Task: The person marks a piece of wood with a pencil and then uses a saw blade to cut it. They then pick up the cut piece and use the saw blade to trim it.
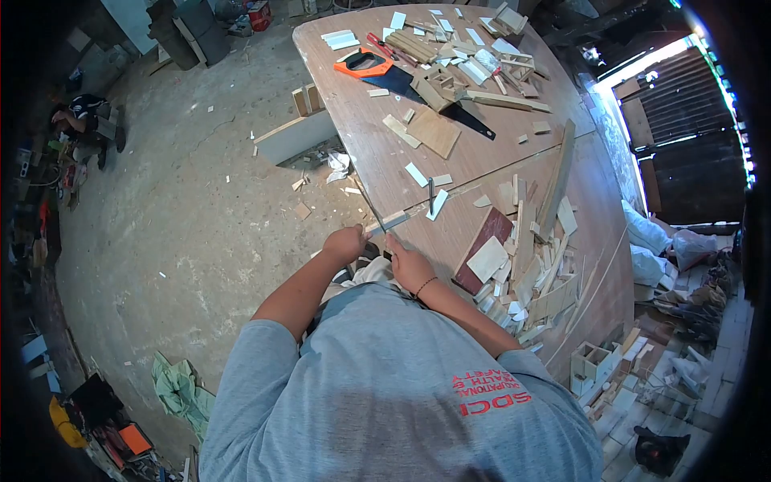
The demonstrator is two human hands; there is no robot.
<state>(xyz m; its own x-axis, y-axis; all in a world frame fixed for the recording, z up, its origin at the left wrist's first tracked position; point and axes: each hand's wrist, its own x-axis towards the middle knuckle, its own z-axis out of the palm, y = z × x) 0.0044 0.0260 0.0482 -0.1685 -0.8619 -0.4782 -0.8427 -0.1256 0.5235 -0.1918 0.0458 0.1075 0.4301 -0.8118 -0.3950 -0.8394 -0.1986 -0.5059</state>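
Observation:
My left hand is closed on the near end of a small wood strip at the table's edge. Beside it, my right hand is wrapped round the handle of a thin dark tool, whose long narrow part crosses the strip and points away past the edge. Whether this tool is a file or a blade cannot be made out. Just beyond lie small white-faced wood pieces and a short dark metal rod. Both hands are close together in front of my body.
On the wooden table lie an orange-handled saw, a square wood piece and piles of offcuts. A board stands beside the table. A person sits at the far left; a green cloth lies on the floor.

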